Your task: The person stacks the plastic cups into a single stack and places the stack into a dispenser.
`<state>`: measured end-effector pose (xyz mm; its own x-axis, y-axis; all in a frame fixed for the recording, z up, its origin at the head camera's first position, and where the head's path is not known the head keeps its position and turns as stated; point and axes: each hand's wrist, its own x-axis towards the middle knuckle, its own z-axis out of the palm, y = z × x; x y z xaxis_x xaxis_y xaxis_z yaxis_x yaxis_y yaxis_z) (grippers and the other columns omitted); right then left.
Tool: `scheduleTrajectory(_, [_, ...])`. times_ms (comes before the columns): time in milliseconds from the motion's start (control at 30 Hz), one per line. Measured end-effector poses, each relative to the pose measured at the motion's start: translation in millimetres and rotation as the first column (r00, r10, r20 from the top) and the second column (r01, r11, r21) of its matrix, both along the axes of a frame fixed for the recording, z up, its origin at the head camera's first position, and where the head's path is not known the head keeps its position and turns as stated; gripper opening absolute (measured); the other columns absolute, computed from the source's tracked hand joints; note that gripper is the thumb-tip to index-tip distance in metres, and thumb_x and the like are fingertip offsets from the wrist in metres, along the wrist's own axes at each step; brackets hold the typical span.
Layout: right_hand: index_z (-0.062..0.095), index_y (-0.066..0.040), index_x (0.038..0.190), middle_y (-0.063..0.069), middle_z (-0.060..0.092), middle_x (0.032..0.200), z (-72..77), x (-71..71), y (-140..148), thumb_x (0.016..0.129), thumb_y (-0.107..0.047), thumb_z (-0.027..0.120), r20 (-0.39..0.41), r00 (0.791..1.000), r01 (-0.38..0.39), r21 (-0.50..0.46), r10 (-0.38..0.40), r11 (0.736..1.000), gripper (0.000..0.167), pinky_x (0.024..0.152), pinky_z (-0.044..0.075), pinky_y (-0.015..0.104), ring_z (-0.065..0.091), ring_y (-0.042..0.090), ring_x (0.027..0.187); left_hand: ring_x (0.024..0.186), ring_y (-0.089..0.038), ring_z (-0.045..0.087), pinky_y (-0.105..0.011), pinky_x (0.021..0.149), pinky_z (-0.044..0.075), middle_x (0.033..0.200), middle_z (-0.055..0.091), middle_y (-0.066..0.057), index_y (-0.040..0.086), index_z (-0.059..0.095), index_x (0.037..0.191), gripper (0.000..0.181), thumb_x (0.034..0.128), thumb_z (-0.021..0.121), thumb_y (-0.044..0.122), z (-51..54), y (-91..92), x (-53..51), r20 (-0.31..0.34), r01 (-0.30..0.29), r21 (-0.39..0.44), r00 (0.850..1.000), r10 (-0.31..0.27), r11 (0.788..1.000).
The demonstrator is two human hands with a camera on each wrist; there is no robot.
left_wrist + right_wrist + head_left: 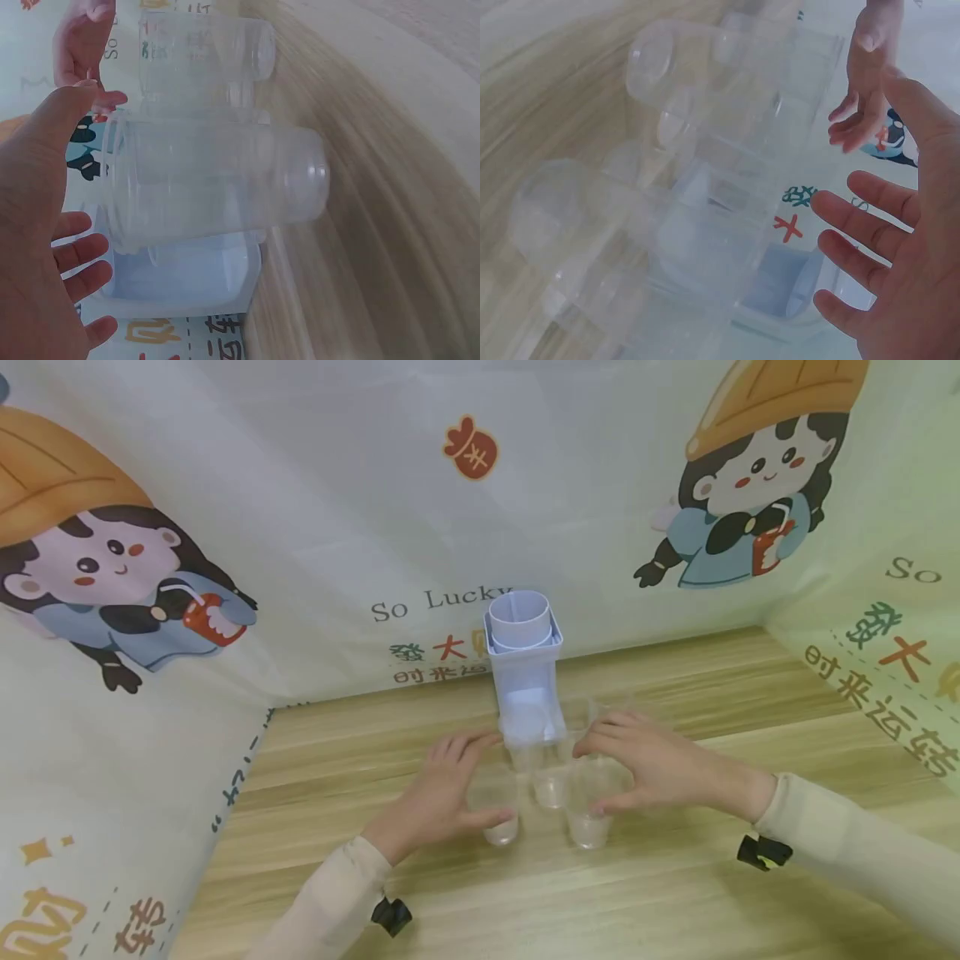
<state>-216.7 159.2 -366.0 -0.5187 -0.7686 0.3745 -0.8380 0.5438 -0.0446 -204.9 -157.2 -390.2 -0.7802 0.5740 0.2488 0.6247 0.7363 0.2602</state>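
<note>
Several clear plastic cups stand upright in a cluster on the wooden table, among them a front left cup (501,827) and a front right cup (588,828). My left hand (442,793) is around the left side of the cluster, fingers spread; in the left wrist view the hand (45,225) is beside a cup (217,180), its fingers relaxed. On the right side, my right hand (660,764) hovers by the cups with its fingers loosely bent; the right wrist view shows this hand (907,225) apart from the cups (660,232).
Behind the cups, a pale blue-white holder (525,681) with a round tube on top stands near the back wall. Printed cloth walls (337,527) surround the wooden table (525,902) at the back and sides.
</note>
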Motion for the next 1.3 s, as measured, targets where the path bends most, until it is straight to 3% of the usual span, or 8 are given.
scheduleTrajectory(133, [0.063, -0.018, 0.116, -0.004, 0.065, 0.112, -2.4, 3.8, -0.9, 0.07, -0.061, 0.079, 0.019, 1.0, -0.004, 0.007, 0.004, 1.0, 0.065, 0.102, 0.046, 0.045, 0.056, 0.019, 0.113, 0.133, -0.029, 0.043, -0.052, 0.116, 0.033, 0.141, 0.049, -0.008, 0.014, 0.038, 0.15, 0.093, 0.0781, 0.073, 0.061, -4.6, -7.0, 2.1, -0.02, -0.025, 0.004, 0.999, 0.026, 1.0])
scheduleTrajectory(300, [0.062, -0.017, 0.117, -0.004, 0.063, 0.112, -6.4, 6.5, -1.8, 0.068, -0.061, 0.08, 0.029, 1.0, -0.011, 0.013, 0.011, 1.0, 0.068, 0.103, 0.045, 0.046, 0.055, 0.018, 0.114, 0.127, -0.028, 0.047, -0.051, 0.112, 0.037, 0.132, 0.054, -0.007, 0.009, 0.045, 0.144, 0.087, 0.0785, 0.074, 0.058, -10.1, -12.7, 6.5, 0.003, -0.046, 0.01, 0.999, 0.046, 0.999])
scheduleTrajectory(533, [0.061, -0.017, 0.119, -0.004, 0.063, 0.114, -9.0, 6.2, -3.2, 0.07, -0.062, 0.078, 0.063, 0.998, -0.01, 0.051, 0.007, 0.999, 0.068, 0.104, 0.044, 0.046, 0.054, 0.018, 0.115, 0.128, -0.029, 0.047, -0.052, 0.113, 0.035, 0.134, 0.056, -0.008, 0.007, 0.049, 0.14, 0.083, 0.0782, 0.076, 0.055, -16.5, -15.2, 7.2, 0.023, -0.042, 0.033, 0.999, 0.042, 0.999])
scheduleTrajectory(900, [0.061, -0.016, 0.116, -0.003, 0.063, 0.114, -9.3, 4.7, -6.1, 0.067, -0.059, 0.081, 0.07, 0.997, -0.023, 0.056, 0.019, 0.998, 0.068, 0.106, 0.044, 0.045, 0.054, 0.017, 0.114, 0.124, -0.027, 0.048, -0.049, 0.109, 0.039, 0.131, 0.057, -0.007, 0.008, 0.053, 0.134, 0.078, 0.0766, 0.078, 0.054, -19.2, -17.3, 7.7, 0.004, -0.031, 0.039, 1.0, 0.031, 0.999])
scheduleTrajectory(1167, [0.061, -0.015, 0.113, -0.003, 0.063, 0.111, -7.5, 5.9, -7.6, 0.067, -0.058, 0.082, 0.063, 0.997, -0.046, 0.04, 0.043, 0.998, 0.066, 0.097, 0.051, 0.04, 0.055, 0.016, 0.11, 0.119, -0.025, 0.049, -0.047, 0.106, 0.041, 0.127, 0.059, -0.006, 0.006, 0.053, 0.133, 0.076, 0.0774, 0.078, 0.053, -21.6, -18.0, 7.4, 0.002, -0.027, 0.039, 1.0, 0.027, 0.999])
scheduleTrajectory(1300, [0.06, -0.015, 0.112, -0.004, 0.063, 0.109, 0.7, 7.9, -9.4, 0.066, -0.056, 0.084, 0.082, 0.995, -0.052, 0.027, 0.05, 0.998, 0.066, 0.095, 0.051, 0.038, 0.054, 0.015, 0.108, 0.12, -0.025, 0.048, -0.046, 0.106, 0.041, 0.127, 0.058, -0.006, 0.006, 0.054, 0.132, 0.075, 0.0775, 0.078, 0.052, -22.0, -18.4, 7.2, -0.005, -0.026, 0.042, 1.0, 0.026, 0.999])
